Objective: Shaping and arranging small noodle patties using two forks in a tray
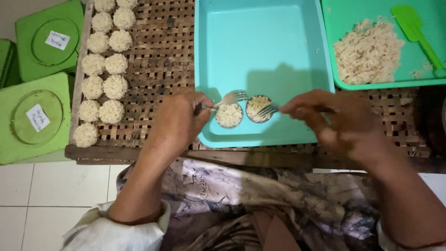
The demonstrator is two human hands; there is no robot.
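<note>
My left hand point(179, 120) holds a metal fork point(231, 98) whose tines rest over a small round mould filled with pale noodles point(228, 115). My right hand point(332, 118) holds a second fork point(268, 110), its tines on the neighbouring noodle-filled mould point(257, 107). Both moulds sit at the near edge inside a light blue tray point(265, 51).
A green tray point(371, 14) at the back right holds a heap of loose noodles point(368, 52) and a green spatula point(416, 32). Several round noodle cakes point(103, 74) line the left side of a woven bamboo rack point(160, 60). Green square lids point(35, 116) lie at far left.
</note>
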